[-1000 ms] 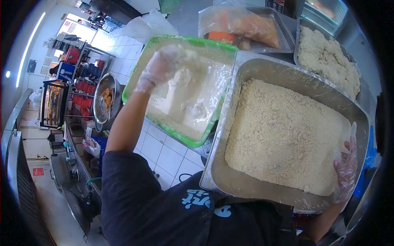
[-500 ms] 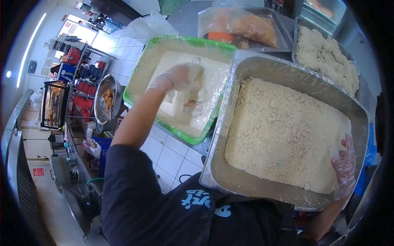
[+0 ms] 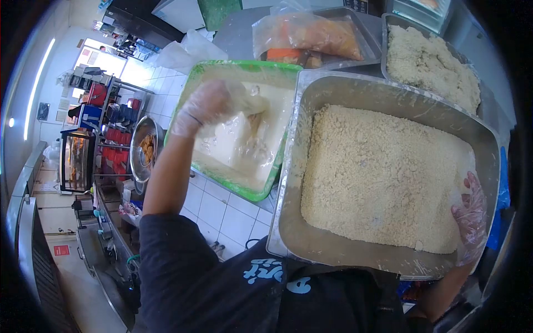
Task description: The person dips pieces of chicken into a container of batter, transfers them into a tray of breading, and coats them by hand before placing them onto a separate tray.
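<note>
My left hand, in a clear plastic glove, is over the white batter in the green-rimmed tub. Its fingers are blurred and coated, so I cannot make out whether they hold anything. Pale batter-covered pieces lie in the liquid beside it. At the right end of the large metal pan, my gloved right hand rests against the pale crumbly coating, fingers apart and nothing in them.
A bagged orange-coloured food sits in a metal tray behind the tub. Another pan of pale crumbs stands at the back right. On the left are a metal bowl with fried pieces and a lit display case.
My left hand has moved left within the tub, away from the pieces in the batter. My right hand stays at the pan's right end. The whole view has shifted slightly.
</note>
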{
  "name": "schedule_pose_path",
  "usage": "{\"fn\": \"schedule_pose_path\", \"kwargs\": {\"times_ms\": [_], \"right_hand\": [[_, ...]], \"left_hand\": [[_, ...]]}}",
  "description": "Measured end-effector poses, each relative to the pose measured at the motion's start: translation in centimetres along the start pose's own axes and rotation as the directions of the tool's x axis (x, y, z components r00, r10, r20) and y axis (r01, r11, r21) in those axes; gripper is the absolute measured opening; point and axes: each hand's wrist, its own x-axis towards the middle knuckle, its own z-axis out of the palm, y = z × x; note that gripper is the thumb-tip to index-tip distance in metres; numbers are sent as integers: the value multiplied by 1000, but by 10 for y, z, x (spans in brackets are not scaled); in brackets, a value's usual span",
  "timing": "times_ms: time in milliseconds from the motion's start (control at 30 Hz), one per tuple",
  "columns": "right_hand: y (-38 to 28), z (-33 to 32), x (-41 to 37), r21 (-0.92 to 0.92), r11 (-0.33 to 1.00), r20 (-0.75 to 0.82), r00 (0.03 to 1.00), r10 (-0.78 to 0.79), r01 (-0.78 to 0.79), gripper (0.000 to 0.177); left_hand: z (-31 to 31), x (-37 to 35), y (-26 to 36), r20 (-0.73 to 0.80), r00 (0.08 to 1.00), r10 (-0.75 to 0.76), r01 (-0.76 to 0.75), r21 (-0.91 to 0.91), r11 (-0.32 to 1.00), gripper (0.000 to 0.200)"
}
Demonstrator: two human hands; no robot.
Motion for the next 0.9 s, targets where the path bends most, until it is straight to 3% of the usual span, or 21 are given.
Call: {"fn": "schedule_pose_path", "kwargs": {"times_ms": [100, 200, 300, 333, 400, 433, 500, 533, 667, 767, 800, 900], "right_hand": [[2, 0, -2, -17, 1000, 12, 1000, -14, 14, 65], [5, -1, 0, -2, 1000, 35, 999, 25, -25, 66], [-8, -4, -4, -88, 995, 27, 999, 47, -45, 69], [-14, -4, -3, -133, 990, 19, 999, 42, -39, 70], [6, -6, 0, -79, 995, -2, 998, -59, 59, 71], [17, -4, 0, -48, 993, -12, 994, -111, 111, 71], [12, -2, -1, 20, 1000, -7, 1000, -5, 5, 71], [9, -3, -2, 54, 997, 0, 999, 50, -50, 70], [32, -9, 7, -95, 995, 44, 999, 6, -2, 70], [25, -4, 4, -83, 995, -12, 998, -58, 56, 69], [22, -4, 3, -74, 994, -23, 996, -83, 81, 68], [10, -2, -1, -96, 988, -79, 988, -129, 122, 59]], "left_hand": [[30, -10, 56, 251, 967, -35, 8, 109, 994, 19], [32, -20, 34, 50, 988, 145, -144, -10, 989, 19], [17, -32, 3, -195, 980, 45, -43, 15, 999, 17], [8, -37, 1, -187, 973, -136, 110, -139, 984, 18], [-27, -51, 4, -94, 875, -476, 400, -416, 817, 21], [-26, -59, -4, -81, 843, -533, 478, -346, 808, 22], [-4, -76, -43, -71, 763, -643, 622, -192, 759, 24], [30, -93, -88, -88, 765, -638, 639, -31, 769, 25], [14, -114, -88, -144, 552, -821, 831, 16, 556, 25], [-3, -111, -78, -226, 538, -812, 838, 41, 544, 27], [-10, -110, -75, -219, 633, -742, 772, 112, 625, 29], [-25, -94, -41, -172, 723, -670, 669, -73, 740, 32]]}}
